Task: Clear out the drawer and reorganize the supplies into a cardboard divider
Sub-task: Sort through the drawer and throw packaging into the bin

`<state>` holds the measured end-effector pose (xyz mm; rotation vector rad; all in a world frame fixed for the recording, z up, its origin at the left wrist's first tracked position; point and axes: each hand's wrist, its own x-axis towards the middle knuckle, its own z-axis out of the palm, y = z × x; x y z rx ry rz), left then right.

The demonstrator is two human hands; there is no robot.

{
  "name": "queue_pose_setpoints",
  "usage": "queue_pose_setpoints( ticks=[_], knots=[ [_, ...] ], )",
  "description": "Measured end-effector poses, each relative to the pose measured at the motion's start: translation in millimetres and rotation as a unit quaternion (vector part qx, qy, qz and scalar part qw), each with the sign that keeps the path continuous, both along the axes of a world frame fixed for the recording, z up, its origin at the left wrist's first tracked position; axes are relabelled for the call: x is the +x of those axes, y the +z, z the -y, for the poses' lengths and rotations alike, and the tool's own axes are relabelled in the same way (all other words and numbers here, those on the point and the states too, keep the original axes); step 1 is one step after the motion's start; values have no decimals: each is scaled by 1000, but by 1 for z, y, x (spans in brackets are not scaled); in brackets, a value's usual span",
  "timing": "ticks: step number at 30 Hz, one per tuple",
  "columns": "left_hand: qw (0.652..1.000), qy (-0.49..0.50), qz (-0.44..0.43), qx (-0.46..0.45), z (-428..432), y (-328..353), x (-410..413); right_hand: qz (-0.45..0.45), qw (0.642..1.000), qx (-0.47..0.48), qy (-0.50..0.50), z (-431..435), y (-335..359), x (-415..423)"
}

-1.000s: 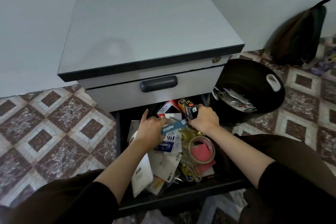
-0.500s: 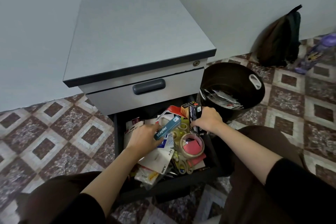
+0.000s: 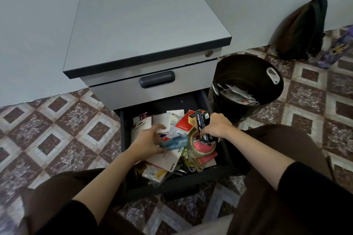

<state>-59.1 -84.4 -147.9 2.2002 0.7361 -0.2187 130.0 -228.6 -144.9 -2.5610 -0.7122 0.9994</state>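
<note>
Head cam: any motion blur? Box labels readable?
Head view: left hand and its blue box are motion-smeared, label unreadable; black stapler box in the right hand is sharp, "stapler" legible; wide-angle warp on the cabinet; soft light, no glare.

Smooth matt grey cabinet top [image 3: 145, 19], glossy black plastic bin [image 3: 267, 99], cardboard stapler box [image 3: 203, 127]

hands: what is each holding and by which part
Left hand: blurred blue box, by its left end. Right hand: black stapler box, around its middle.
</note>
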Motion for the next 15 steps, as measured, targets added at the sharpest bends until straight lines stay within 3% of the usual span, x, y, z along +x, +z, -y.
queue_pose_setpoints(
  ticks=[4, 9, 12, 15],
  knots=[
    [962, 207, 71, -164, -7, -6, 26, 1, 1000, -1, -19, -2, -3, 11],
    [927, 239, -23, -286, -13, -38, 56, 4, 999, 0, -48, -2, -3, 30],
    [935, 219, -54, -274, -12, -57, 68, -7, 998, 6, -57, -2, -5, 40],
    [961, 188, -81, -187, -14, -66, 79, -29, 997, 18, -67, -4, -9, 46]
  ],
)
